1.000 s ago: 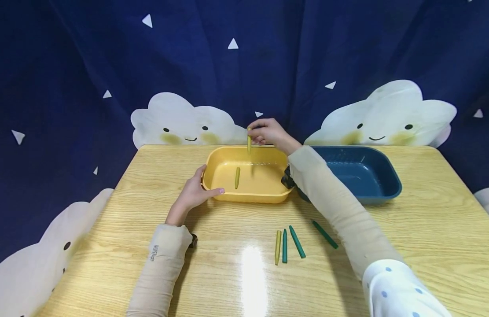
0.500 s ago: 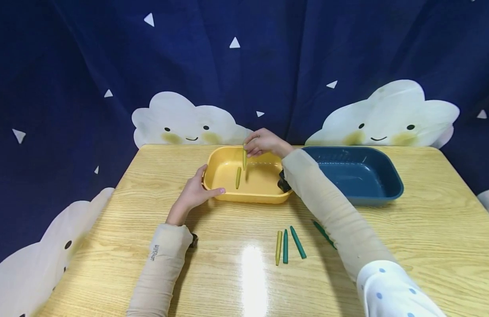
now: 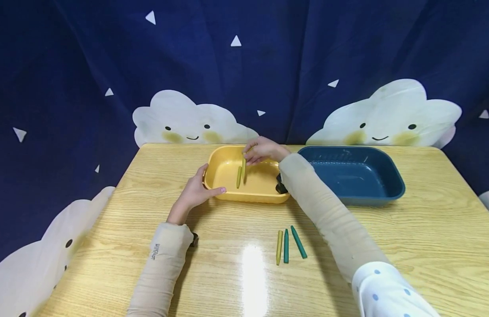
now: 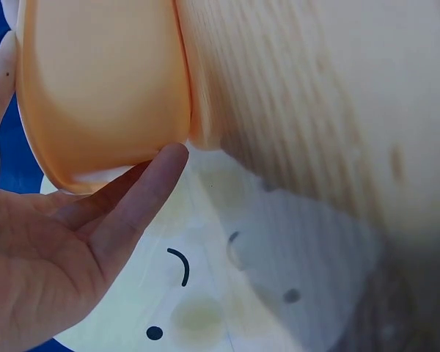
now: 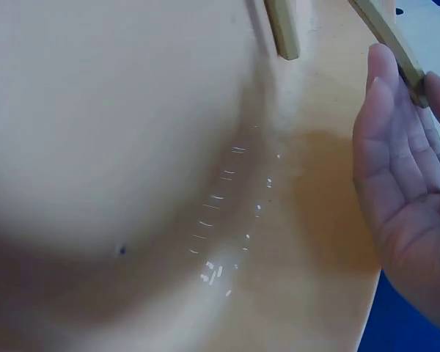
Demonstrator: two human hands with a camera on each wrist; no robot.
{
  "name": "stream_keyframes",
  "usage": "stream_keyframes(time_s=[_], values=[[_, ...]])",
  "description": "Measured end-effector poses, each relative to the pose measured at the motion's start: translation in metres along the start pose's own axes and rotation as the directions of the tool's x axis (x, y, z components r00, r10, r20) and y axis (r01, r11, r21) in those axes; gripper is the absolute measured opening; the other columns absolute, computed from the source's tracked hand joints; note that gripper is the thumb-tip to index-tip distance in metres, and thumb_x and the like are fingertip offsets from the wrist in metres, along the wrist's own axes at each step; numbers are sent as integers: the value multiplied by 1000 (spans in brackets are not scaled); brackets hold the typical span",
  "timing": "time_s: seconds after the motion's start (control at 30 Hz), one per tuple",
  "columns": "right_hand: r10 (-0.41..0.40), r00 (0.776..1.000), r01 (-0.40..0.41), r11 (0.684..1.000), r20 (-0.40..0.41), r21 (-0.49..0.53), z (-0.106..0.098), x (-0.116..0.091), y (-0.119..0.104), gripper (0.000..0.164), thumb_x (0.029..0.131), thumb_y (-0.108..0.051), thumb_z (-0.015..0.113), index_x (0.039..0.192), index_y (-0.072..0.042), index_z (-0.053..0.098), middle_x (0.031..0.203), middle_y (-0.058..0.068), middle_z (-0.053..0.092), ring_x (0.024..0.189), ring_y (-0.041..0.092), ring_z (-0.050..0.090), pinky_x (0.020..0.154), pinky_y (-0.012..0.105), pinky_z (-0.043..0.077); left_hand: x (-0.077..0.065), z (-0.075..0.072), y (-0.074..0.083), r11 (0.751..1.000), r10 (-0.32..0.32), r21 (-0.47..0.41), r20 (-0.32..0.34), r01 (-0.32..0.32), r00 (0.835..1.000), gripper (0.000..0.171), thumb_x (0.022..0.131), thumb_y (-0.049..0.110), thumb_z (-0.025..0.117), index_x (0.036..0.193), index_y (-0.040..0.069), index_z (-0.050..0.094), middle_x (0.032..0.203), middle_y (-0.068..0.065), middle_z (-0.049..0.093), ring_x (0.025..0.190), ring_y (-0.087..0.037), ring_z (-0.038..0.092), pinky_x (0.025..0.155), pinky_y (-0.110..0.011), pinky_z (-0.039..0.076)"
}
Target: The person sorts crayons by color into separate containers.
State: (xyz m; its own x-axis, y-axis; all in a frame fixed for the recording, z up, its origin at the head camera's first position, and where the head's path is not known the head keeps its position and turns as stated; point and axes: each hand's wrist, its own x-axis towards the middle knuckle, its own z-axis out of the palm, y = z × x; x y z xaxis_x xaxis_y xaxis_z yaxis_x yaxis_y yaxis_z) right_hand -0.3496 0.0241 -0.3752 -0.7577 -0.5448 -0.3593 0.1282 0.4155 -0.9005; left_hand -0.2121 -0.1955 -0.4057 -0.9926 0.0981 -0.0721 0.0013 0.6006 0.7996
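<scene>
My right hand [image 3: 265,149] is over the far side of a yellow plastic basin [image 3: 252,197], pinching a yellow crayon [image 3: 244,169] upright by its top end. In the right wrist view that crayon [image 5: 396,51] sits between thumb and fingertips. Just left of it, a second yellow crayon [image 3: 238,177] lies on the basin floor. My left hand [image 3: 194,191] grips the basin's left end, thumb over the front rim and fingers along the outer wall. The left wrist view shows the fingers [image 4: 143,194] against the basin's end wall [image 4: 95,165].
A dark blue basin [image 3: 353,198] stands right of the yellow one, partly behind the right forearm. On the wooden table [image 3: 224,273] in front lie a yellow crayon [image 3: 279,247] and two green crayons [image 3: 286,245]. A blue curtain [image 3: 204,53] with cloud prints hangs behind.
My right hand has come down into the yellow basin with the crayon, moving slightly left. The right forearm now covers a green crayon seen before. My left hand stays at the rim.
</scene>
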Motion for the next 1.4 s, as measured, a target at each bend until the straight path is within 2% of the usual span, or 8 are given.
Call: stream_keyframes(time_s=[0.2,0.4,0.7,0.83,1.07,1.2,1.4], values=[[83,997,-83,996,-1,-26,1,1,6,27,87,5,54,113,10,52,67,11,63,59,16,64,58,27,53,0,1,0,1000,-3,-4,-9,3,1000,103,72,31,78,144,0,12,133,-27,40,111,-33,51,91,-41,42],[160,987,-161,986,-11,-48,4,2,13,29,88,5,51,116,10,52,70,12,63,58,17,65,58,29,53,0,3,0,1000,-2,0,-3,2,1000,102,72,32,78,145,2,12,133,-27,40,111,-32,50,91,-41,42],[205,971,-222,964,-121,-145,4,-4,9,24,86,4,52,109,9,58,71,16,66,55,18,63,59,31,54,0,3,2,1000,1,6,1,-1,1000,102,72,32,78,145,2,12,135,-27,38,110,-33,51,90,-41,42],[177,979,-189,975,-103,-118,1,-6,4,23,87,0,55,108,10,57,70,14,65,55,17,63,58,30,53,0,2,3,1000,0,9,2,0,1000,102,72,32,77,145,2,12,134,-27,39,110,-33,51,90,-41,42],[114,991,-115,993,-70,-12,-1,-9,-2,18,87,-2,56,103,7,58,69,11,65,59,17,65,57,29,53,0,1,1,1000,5,10,0,-5,1000,102,72,32,77,145,2,12,133,-26,41,108,-32,52,89,-41,43],[71,994,-73,997,-79,-27,-3,-16,-8,14,86,-1,57,97,5,61,74,12,66,62,18,65,62,32,54,0,1,0,1000,-2,14,0,2,1000,102,73,32,77,145,2,11,132,-26,41,107,-32,53,88,-41,44],[19,995,-23,999,-100,-35,-7,-25,-20,13,83,1,60,94,7,62,74,12,66,60,17,64,60,30,53,-1,0,0,1000,0,17,4,0,1000,102,73,32,76,145,2,10,133,-26,40,108,-32,53,88,-41,44]])
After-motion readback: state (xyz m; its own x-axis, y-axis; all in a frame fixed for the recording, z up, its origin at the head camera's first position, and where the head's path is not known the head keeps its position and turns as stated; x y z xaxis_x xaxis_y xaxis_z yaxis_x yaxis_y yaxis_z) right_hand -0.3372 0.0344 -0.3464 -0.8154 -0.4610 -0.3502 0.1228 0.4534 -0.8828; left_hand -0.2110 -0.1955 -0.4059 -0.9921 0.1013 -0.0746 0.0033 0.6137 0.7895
